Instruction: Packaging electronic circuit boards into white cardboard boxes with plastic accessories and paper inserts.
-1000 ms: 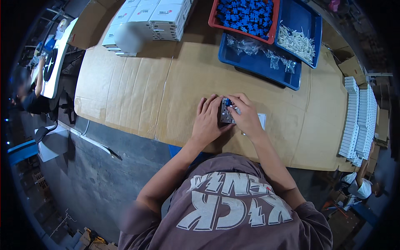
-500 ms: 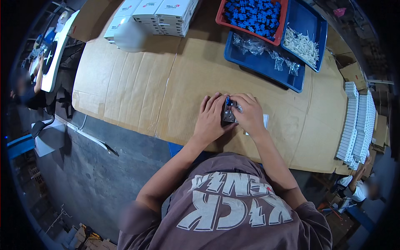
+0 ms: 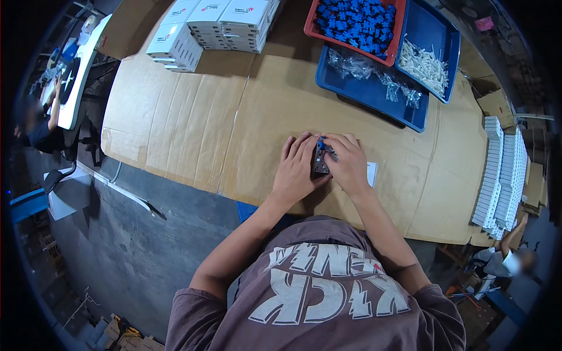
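A small dark grey block-like metal piece [image 3: 320,166] rests on the cardboard-covered table between my hands, with a small blue part [image 3: 321,143] at its far end. My left hand [image 3: 295,169] is closed along the left side of the block, its thumb at the near end. From the right, my right hand [image 3: 349,165] bends over the block with fingers pressed together by the blue part. What those fingertips hold, if anything, is hidden. Just right of that hand lies a small white card-like piece [image 3: 372,174], partly covered.
White boxes [image 3: 243,17] stand stacked at the far left. A red tray [image 3: 311,26] of blue plastic parts and a blue tray [image 3: 451,58] of white plugs overlap a lower blue tray [image 3: 351,93] with clear bags. Long white stacks [image 3: 497,175] line the right edge. Two people are farther off.
My right hand has shifted slightly, its fingers moving over the block. The left hand keeps its place. The person at the far right has moved a little.
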The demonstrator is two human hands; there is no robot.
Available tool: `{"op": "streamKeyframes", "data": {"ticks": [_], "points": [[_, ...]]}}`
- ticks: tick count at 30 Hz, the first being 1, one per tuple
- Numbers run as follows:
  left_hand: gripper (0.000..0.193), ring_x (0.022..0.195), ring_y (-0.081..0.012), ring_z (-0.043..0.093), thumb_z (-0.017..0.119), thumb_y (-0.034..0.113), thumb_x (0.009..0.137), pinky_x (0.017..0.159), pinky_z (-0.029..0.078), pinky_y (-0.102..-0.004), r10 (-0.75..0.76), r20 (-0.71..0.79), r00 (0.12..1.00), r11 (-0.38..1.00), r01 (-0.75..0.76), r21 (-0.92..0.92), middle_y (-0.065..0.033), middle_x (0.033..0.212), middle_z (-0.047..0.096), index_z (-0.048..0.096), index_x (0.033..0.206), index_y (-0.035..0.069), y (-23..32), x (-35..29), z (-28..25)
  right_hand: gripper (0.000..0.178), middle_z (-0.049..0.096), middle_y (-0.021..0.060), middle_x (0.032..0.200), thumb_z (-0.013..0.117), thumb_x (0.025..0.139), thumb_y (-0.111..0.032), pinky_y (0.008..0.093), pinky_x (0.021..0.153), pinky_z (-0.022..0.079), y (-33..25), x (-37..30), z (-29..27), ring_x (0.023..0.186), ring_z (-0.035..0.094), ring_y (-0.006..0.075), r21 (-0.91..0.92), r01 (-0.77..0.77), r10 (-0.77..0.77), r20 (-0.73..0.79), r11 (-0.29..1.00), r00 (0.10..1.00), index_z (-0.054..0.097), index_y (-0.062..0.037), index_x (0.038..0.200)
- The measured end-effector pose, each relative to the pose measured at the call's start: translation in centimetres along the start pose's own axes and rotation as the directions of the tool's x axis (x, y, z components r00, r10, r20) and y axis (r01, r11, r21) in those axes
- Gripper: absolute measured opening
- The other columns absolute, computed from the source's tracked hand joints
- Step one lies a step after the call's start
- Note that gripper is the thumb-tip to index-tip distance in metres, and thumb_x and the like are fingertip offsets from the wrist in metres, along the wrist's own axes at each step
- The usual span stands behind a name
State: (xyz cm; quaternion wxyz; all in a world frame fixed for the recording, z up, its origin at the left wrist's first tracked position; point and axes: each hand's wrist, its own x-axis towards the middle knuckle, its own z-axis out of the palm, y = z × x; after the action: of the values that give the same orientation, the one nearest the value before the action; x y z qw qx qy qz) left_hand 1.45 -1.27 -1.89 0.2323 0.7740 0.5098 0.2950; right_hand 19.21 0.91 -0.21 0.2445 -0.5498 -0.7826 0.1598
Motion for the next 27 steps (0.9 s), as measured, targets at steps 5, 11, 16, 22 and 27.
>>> {"op": "streamKeyframes", "data": {"ticks": [5,11,16,22,27], "points": [[0.093,0.146,-0.0321,0.045,0.085,0.039,0.078,0.126,0.027,-0.0529,0.008,0.006,1.000,1.000,-0.007,-0.018,-0.0127,0.151,0.052,0.041,0.152,0.004,0.0,0.1,-0.2,0.027,0.061,0.0101,0.147,0.074,0.087,-0.018,0.0475,0.108,0.042,-1.6,-1.0,-0.4,0.135,0.053,0.0303,-0.215,0.000,-0.008,-0.038,0.977,0.999,0.080,-0.0108,0.112],[0.097,0.146,-0.0334,0.045,0.086,0.040,0.077,0.125,0.028,-0.0534,0.032,0.000,0.999,0.999,-0.032,0.001,-0.0126,0.153,0.051,0.039,0.154,0.004,0.1,0.0,0.2,0.037,0.049,0.0138,0.158,0.075,0.091,-0.024,0.0505,0.122,0.033,0.2,-0.8,-2.0,0.146,0.044,0.0359,-0.008,-0.049,0.049,0.084,0.999,0.995,0.077,-0.0134,0.126],[0.101,0.146,-0.0408,0.041,0.086,0.041,0.077,0.123,0.030,-0.0556,0.014,-0.098,0.995,0.999,-0.019,-0.050,-0.0203,0.156,0.045,0.035,0.157,0.004,-1.3,-0.9,1.2,0.061,0.049,0.0113,0.158,0.083,0.083,-0.019,0.0450,0.118,0.041,3.8,-4.0,-8.3,0.143,0.048,0.0358,0.127,-0.220,0.202,0.139,0.967,0.969,0.065,-0.0139,0.141],[0.102,0.137,-0.0481,0.039,0.086,0.046,0.078,0.118,0.032,-0.0595,-0.042,-0.061,0.997,0.996,0.046,0.070,-0.0272,0.145,0.043,0.036,0.155,0.003,0.8,-0.5,0.9,0.071,0.049,0.0085,0.157,0.087,0.076,-0.019,0.0440,0.115,0.045,3.7,-9.0,-10.6,0.142,0.049,0.0332,0.044,-0.325,0.292,0.335,0.945,0.896,0.062,-0.0105,0.142],[0.103,0.139,-0.0451,0.039,0.088,0.041,0.076,0.117,0.034,-0.0570,-0.044,-0.073,0.996,0.994,0.051,0.098,-0.0256,0.145,0.044,0.035,0.155,0.005,1.1,-0.6,0.8,0.061,0.057,0.0128,0.148,0.086,0.079,-0.019,0.0451,0.113,0.046,2.8,-10.5,-10.3,0.136,0.054,0.0343,0.092,-0.325,0.300,0.211,0.941,0.930,0.065,-0.0067,0.135]]}}
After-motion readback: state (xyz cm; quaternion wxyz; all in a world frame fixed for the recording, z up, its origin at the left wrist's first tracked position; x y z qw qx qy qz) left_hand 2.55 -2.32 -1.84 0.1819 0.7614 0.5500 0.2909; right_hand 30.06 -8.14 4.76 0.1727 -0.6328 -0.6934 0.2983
